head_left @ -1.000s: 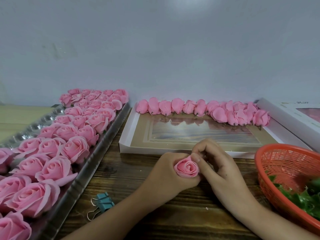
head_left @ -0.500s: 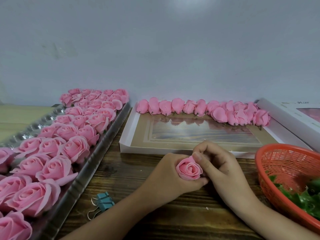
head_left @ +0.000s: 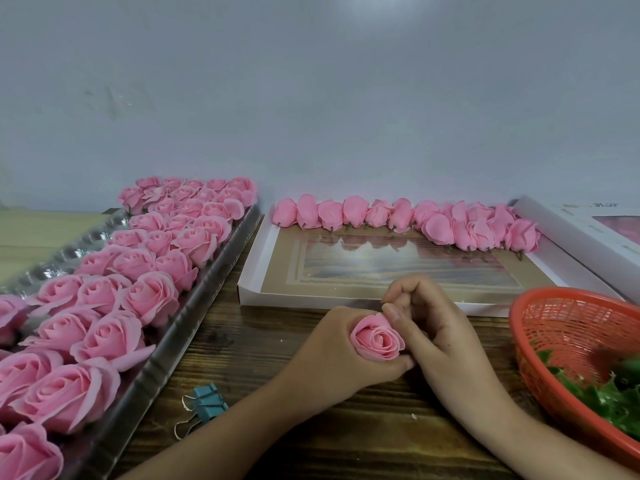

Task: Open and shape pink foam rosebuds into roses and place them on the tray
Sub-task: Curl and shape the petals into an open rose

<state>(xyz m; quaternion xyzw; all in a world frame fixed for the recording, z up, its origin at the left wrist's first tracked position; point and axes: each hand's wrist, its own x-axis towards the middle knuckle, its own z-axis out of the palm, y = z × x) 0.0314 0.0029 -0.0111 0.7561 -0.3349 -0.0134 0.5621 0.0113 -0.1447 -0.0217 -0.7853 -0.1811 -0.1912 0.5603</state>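
A dark wooden surface (head_left: 263, 344) runs beneath a plain grey wall. Just right of the tray (head_left: 162, 362), which is packed with opened roses (head_left: 149, 296), the left hand (head_left: 329, 358) grips a half-opened rosebud (head_left: 377, 341) from below, fingers curled round its base. The right hand (head_left: 440, 341) pinches an outer petal at the bud's top edge. Shaping looks under way; next, the outer petals likely want peeling outward gently, foam being easily torn, before the flower goes onto the tray. Unopened rosebuds (head_left: 381, 213) wait in a white box (head_left: 284, 299) further right of the tray.
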